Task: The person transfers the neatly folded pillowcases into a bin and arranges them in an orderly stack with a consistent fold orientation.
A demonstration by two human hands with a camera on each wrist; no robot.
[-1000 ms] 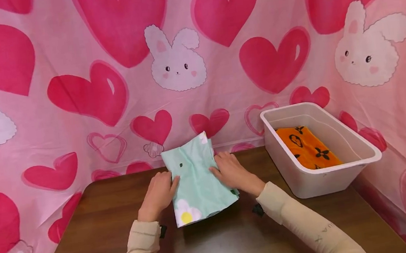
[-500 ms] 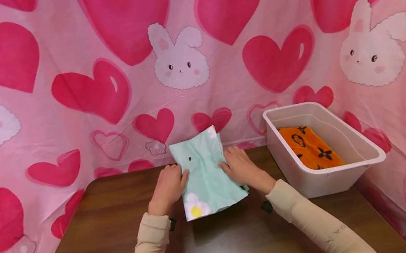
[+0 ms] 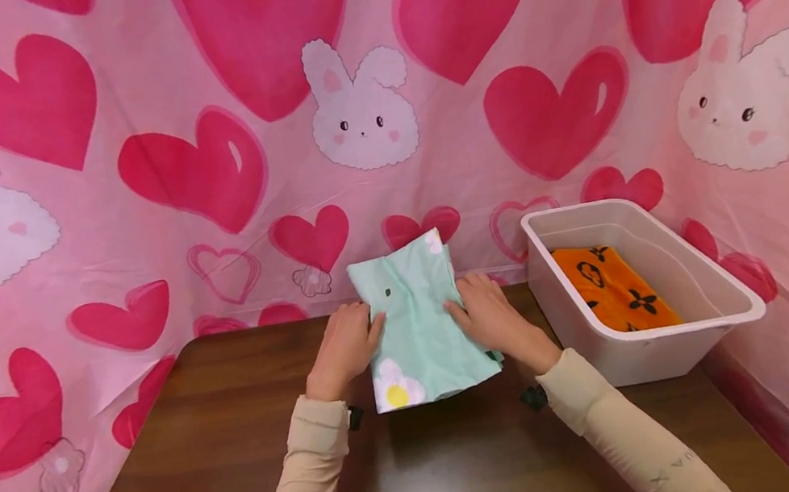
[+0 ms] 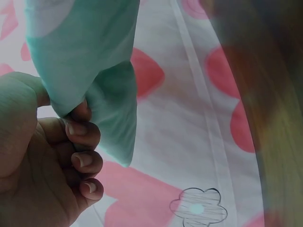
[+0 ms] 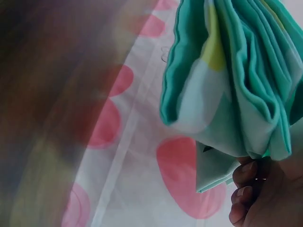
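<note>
A mint-green folded cloth (image 3: 421,324) with white daisies is held up over the table between both hands. My left hand (image 3: 347,345) pinches its left edge, thumb on the front face; the left wrist view shows the fingers curled behind the cloth (image 4: 85,52). On the opposite edge my right hand (image 3: 493,316) grips the cloth in the same way, thumb in front. Several stacked folds show along the side of the cloth (image 5: 241,80) in the right wrist view, with the curled fingers (image 5: 244,194) beneath them.
To the right on the brown table (image 3: 240,426) stands a white plastic bin (image 3: 640,352). Inside it lies an orange cloth (image 3: 611,290) with dark motifs. A pink curtain (image 3: 229,78) with hearts and rabbits hangs behind the table and along its sides.
Both hands have shifted the green cloth slightly right and up in the head view, keeping their hold. The whole scene also slides a little to the right. The bin stays put on the table.
</note>
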